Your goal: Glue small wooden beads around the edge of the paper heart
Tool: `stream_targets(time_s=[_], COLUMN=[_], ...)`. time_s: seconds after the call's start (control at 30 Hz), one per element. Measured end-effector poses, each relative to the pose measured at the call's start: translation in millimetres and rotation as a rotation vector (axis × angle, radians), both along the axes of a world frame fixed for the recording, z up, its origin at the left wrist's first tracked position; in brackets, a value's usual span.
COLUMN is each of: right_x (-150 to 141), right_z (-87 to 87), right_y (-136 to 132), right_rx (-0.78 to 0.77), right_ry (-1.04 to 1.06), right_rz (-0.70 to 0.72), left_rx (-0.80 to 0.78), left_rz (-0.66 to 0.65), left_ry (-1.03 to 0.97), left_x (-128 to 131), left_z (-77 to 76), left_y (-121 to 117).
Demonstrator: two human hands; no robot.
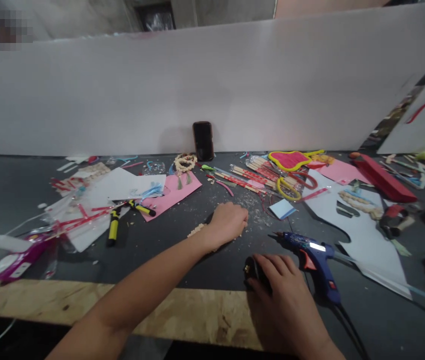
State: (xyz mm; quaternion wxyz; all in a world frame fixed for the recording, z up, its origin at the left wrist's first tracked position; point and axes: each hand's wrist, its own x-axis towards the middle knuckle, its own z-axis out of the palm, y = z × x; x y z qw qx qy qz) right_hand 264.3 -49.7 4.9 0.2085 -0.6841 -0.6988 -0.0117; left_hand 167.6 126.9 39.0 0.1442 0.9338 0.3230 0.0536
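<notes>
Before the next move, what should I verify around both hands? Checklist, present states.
1. Right hand holding the small, dark, round container: ok.
2. Left hand holding anything: cannot tell; its underside is hidden.
3. Pale, beaded piece fully visible: not ok, left arm covers part.
4. Dark grey tabletop free of loose bits: not ok, pale crumbs lie near the left hand.
5. Blue plastic glue gun apart from the right hand: ok.
6. Its nozzle cool: cannot tell.

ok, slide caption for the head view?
Right hand holds a dark round object beside a blue glue gun; left hand is over a dark worktop strewn with pale crumbs.
</notes>
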Motion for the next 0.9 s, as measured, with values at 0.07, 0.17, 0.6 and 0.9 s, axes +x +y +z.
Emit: stream_targets(time_s=[0.07, 0.17, 0.6, 0.9], right_x=[0.8, 11.9, 76.9, 85.8], right_z=[2.2, 7.9, 25.6, 35.8], right_y=[-3.6, -14.8, -33.7, -43.0], right_rx=[0.014, 0.124, -0.378, -0.139], right_ry=[0.006, 0.008, -0.034, 0.645], right_rz=[0.009, 0.013, -0.623, -0.768], left_rx=[0.011, 0.002, -0.600, -0.693], left_rz=[0.002, -0.002, 0.324, 0.451], left_ry=[-0.003, -0.045, -0.619, -0.779], left_x=[2.2, -1.4, -75.5, -81.7], left_z=[0.2, 7.3, 26.6, -2.9], left_y=[-0.8, -4.6, -87.2, -109.1])
